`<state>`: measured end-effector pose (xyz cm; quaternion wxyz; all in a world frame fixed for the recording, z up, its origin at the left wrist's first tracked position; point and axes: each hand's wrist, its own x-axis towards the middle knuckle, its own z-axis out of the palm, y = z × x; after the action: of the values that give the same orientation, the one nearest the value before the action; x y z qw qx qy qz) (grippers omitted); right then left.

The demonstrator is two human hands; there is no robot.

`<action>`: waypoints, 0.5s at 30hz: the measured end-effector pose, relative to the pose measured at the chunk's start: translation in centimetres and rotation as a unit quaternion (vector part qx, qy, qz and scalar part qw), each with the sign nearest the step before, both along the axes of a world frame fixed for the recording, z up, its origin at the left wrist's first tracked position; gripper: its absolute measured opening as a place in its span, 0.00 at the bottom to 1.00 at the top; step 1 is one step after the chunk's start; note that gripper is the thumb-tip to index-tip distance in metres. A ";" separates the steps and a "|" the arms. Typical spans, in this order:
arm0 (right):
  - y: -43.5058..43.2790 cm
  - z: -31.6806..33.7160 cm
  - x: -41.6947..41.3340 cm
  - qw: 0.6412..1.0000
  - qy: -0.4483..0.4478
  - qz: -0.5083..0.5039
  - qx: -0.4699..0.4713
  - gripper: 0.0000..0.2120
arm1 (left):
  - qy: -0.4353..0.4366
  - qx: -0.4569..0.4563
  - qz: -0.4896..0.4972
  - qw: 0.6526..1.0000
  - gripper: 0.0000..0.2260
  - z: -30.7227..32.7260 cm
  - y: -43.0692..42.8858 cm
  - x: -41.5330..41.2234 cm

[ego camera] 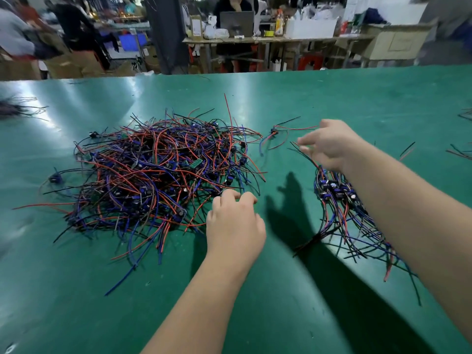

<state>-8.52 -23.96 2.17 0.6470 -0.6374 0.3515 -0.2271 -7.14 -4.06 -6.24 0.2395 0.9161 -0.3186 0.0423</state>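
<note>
1. The fingers [227, 196] of your left hand [235, 221] curl down onto the near right edge of the tangled heap of red, blue and black wired circuit boards [158, 175]. Your knuckles hide the tips, so I cannot tell whether you have a lead pinched.
2. Your right hand [329, 144] hovers higher and farther right. Its fingers [306, 141] are loosely spread and blurred, with nothing plainly held.
3. Under that wrist lies the aligned bundle of wired boards [339, 200], bodies together and leads trailing toward you. You likely keep them parallel so the pieces stack without knotting.
4. The heap sits left and the bundle right, well apart on the green table mat [255, 290], which probably keeps sorted from unsorted.
5. One loose wired board [274, 131] lies far, between them.
</note>
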 end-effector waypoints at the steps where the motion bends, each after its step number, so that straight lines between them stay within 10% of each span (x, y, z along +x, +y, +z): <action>1: 0.5 -0.6 -0.5 0.998 0.043 -0.004 -0.047 0.38 | 0.000 0.017 0.008 1.000 0.15 -0.1 0.0 0.0; 6: 4.1 -3.2 -3.1 0.985 0.049 0.061 -0.152 0.17 | 0.029 0.069 -0.015 0.997 0.13 -0.2 -0.2 -0.3; 15: 12.0 -4.2 2.6 0.868 0.051 0.267 -0.416 0.16 | 0.046 0.201 -0.046 0.977 0.18 0.1 -0.9 -0.2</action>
<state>-5.92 -12.00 -2.03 0.3387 -0.9278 0.0729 -0.1386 -7.31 -4.99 -6.15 0.0662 0.9311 -0.3507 -0.0757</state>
